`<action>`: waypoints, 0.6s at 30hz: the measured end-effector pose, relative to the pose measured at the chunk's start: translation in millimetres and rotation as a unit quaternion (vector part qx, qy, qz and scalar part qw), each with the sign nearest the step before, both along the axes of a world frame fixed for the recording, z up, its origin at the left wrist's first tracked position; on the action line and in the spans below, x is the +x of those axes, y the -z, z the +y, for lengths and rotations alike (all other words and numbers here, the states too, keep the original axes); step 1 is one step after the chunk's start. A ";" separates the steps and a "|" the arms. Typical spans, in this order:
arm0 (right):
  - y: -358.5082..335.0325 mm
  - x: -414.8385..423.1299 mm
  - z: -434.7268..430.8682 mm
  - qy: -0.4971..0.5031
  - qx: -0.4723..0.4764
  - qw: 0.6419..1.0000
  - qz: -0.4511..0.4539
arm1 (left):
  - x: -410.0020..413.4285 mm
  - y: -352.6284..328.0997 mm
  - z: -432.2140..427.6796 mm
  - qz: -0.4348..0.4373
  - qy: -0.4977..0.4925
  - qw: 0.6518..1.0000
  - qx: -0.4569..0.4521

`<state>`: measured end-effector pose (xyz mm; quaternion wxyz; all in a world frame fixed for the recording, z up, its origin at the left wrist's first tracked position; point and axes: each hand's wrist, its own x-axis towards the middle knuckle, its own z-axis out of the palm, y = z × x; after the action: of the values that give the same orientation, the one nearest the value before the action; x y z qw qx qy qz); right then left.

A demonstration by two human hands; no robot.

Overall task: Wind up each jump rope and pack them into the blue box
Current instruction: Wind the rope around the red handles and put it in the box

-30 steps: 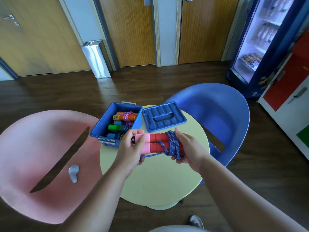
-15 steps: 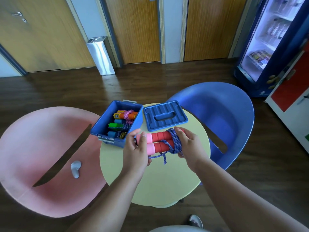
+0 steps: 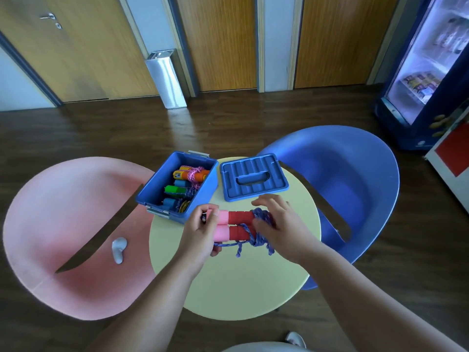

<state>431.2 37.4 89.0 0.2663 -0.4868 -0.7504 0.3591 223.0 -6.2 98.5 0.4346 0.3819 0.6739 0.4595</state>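
A jump rope with two pink-and-red foam handles (image 3: 234, 224) side by side is held above the round yellow table (image 3: 236, 288). My left hand (image 3: 200, 231) grips the pink ends of the handles. My right hand (image 3: 276, 226) has its fingers on the blue-purple cord (image 3: 261, 233) wound around the red ends; loose cord ends hang below. The open blue box (image 3: 177, 185) stands at the table's far left edge and holds several wound ropes with orange, green and blue handles. Its blue lid (image 3: 252, 180) lies flat to the right of it.
A pink chair (image 3: 63, 224) stands left of the table with a small white object (image 3: 118, 248) on its seat. A blue chair (image 3: 355, 189) stands to the right. Wooden doors, a metal bin (image 3: 166, 78) and a drinks fridge (image 3: 426, 64) line the far side.
My right hand has shifted along the wound cord and its fingers have spread over it. Loose cord ends now hang lower below the handles. The view has tilted slightly.
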 end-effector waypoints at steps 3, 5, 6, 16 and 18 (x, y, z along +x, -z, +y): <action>-4.3 1.4 10.4 -0.115 0.025 0.991 -0.056 | -1.1 3.8 8.0 -0.014 0.007 1.000 -0.008; 0.3 -0.1 16.5 -0.152 0.063 0.980 -0.110 | -1.3 5.7 11.2 -0.019 0.004 1.000 -0.017; 2.8 -0.4 18.7 -0.159 0.080 0.976 -0.127 | -1.5 7.1 11.8 -0.024 0.004 0.999 -0.021; 13.4 -24.4 36.2 -0.146 0.090 0.979 -0.110 | -48.4 15.3 20.6 0.058 0.002 0.998 -0.037; 11.8 -36.8 43.5 -0.127 0.063 0.986 -0.091 | -72.6 19.1 28.4 0.049 -0.022 0.998 -0.033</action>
<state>394.4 80.9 77.2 0.1795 -0.4007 -0.8483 0.2959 150.5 22.2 79.4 0.4035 0.3746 0.7173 0.4270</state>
